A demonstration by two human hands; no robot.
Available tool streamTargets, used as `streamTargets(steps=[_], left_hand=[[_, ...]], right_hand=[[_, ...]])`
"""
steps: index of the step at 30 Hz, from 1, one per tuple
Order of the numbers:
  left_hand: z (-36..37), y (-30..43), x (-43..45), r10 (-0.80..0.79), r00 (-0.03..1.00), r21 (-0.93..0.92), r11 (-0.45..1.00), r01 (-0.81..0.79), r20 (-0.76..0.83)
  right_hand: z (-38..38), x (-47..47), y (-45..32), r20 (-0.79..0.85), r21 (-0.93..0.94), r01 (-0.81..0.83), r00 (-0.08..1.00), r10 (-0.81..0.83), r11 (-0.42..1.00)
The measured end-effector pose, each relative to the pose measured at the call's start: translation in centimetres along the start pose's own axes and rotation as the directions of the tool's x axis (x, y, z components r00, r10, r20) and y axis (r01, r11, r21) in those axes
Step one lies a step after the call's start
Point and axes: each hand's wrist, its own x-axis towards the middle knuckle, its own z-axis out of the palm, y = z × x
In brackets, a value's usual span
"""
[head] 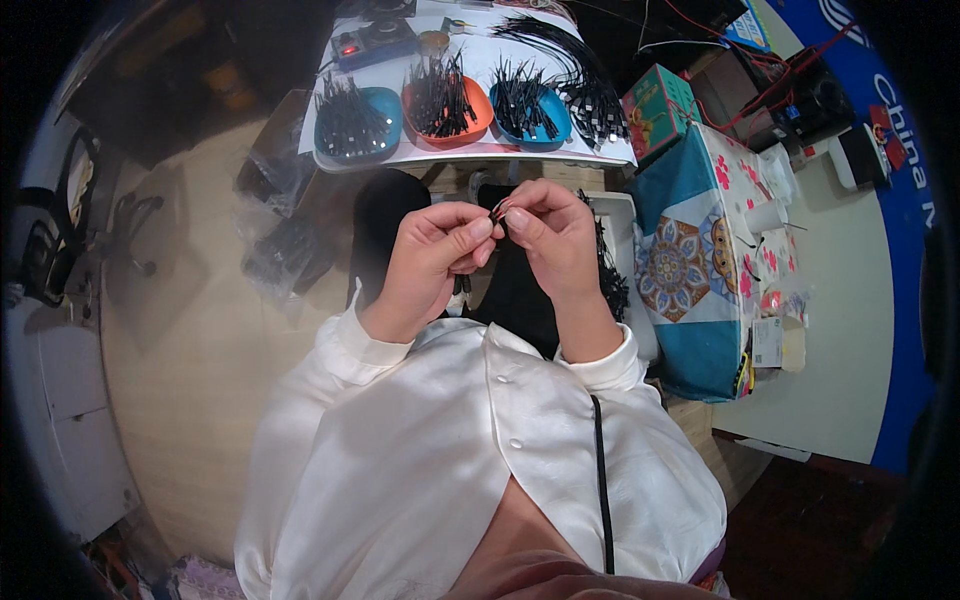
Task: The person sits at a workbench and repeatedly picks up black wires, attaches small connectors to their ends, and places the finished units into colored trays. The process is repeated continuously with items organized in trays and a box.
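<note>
My left hand [439, 244] pinches a thin black cable between thumb and forefinger, above my lap. Fine red and dark wire ends [500, 211] stick out of the cable, and the fingertips of my right hand [551, 232] are closed on them. Both sets of fingertips nearly meet. Below my left hand hang black cable ends [462, 284]; whether they belong to the held cable cannot be made out. Ahead, on a white-topped table [480, 159], short black cables fill a left blue tray [386, 146], an orange tray [484, 112] and a right blue tray [556, 120].
A bundle of long black cables [577, 82] with metal plugs lies beside the trays. A device with a red light [375, 43] stands behind. Right of my legs, a white bin [615, 206] holds black cables. A cloth-covered table [682, 330] borders it. Plastic bags [289, 247] lie left.
</note>
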Motion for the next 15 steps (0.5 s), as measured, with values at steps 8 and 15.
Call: streamTargets(steps=[8, 15], left_hand=[[-0.3, 0.2, -0.1, -0.011, 1.0, 0.067, 0.998, 0.012, -0.016], [-0.2, -0.3, -0.1, 0.029, 0.999, 0.049, 0.998, -0.028, -0.027]], right_hand=[[0.0, 0.1, -1.3, 0.056, -0.217, 0.005, 0.998, 0.008, 0.976], [-0.6, -0.1, -0.3, 0.029, 0.096, -0.192, 0.981, 0.191, 0.977]])
